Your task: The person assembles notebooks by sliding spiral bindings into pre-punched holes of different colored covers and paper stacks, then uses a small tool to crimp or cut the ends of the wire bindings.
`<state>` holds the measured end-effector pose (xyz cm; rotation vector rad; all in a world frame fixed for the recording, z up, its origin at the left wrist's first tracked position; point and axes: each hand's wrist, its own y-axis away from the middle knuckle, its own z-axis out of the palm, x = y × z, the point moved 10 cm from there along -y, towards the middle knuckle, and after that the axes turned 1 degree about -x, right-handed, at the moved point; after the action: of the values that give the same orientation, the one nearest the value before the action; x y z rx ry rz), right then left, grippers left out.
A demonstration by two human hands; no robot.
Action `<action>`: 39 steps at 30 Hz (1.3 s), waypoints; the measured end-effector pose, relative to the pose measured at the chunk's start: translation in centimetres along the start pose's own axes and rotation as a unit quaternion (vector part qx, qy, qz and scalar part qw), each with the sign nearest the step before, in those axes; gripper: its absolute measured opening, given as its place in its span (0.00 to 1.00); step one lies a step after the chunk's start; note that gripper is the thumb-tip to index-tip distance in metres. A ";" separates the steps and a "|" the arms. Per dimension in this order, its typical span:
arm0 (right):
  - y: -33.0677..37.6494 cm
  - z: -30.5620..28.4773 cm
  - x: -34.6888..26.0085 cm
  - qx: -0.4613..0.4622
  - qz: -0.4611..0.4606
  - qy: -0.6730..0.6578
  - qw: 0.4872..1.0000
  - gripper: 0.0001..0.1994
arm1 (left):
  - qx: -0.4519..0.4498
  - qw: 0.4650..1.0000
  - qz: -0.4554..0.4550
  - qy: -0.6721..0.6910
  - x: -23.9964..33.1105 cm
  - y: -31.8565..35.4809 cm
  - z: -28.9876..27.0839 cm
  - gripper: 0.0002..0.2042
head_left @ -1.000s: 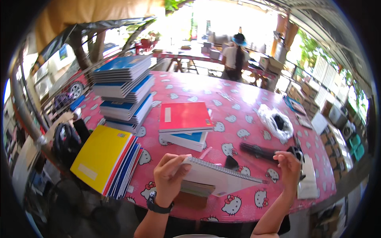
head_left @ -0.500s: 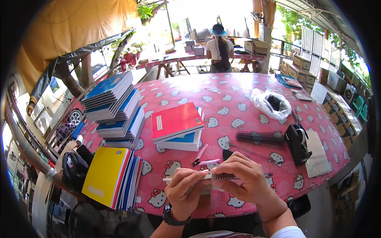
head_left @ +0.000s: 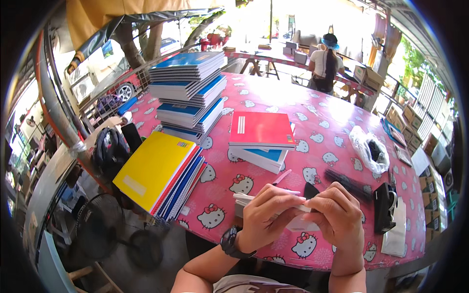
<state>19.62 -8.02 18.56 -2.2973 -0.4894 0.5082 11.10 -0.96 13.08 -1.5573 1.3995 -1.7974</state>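
Fingers curled, my left hand (head_left: 267, 211) grips a notebook (head_left: 242, 199) that is seen nearly edge-on, its pale page edges sticking out left of the hand. My right hand (head_left: 338, 215) pinches the same notebook at its other end, the fingertips of both hands almost meeting. The hands hide most of the notebook, and I cannot make out the coil at its edge. Just beyond the hands lie pink-handled cutters (head_left: 282, 177), partly covered. A bundle of black spiral coils (head_left: 348, 184) rests beyond my right hand.
A red notebook (head_left: 264, 128) tops a small pile ahead. Left of it stand a tall stack of blue notebooks (head_left: 188, 93) and a yellow-topped spiral notebook stack (head_left: 156, 168). At right are a black tape dispenser (head_left: 384, 211) and a plastic bag (head_left: 365, 151). A person (head_left: 326, 66) works farther off.
The view has swung left, so the table's things sit further right. My right hand has turned more upright, and the black coil seen at its fingers before no longer shows.
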 end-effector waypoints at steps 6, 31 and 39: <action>-2.3 -1.1 -1.1 0.097 -0.065 0.093 0.989 0.08 | 0.191 0.967 0.023 -0.165 -0.8 1.6 -5.4 0.21; -14.0 32.0 17.4 -0.040 0.038 -0.193 0.980 0.10 | 0.020 0.799 -0.318 -0.510 -15.8 10.4 -41.3 0.20; -7.3 30.5 24.3 -0.173 0.047 0.110 0.978 0.14 | -0.007 0.746 -0.332 -0.577 -14.9 8.8 -40.7 0.22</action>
<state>23.98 25.92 -1.56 -2.6820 -0.3845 0.2198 -23.48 24.47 2.34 -2.6352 0.2290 -0.6015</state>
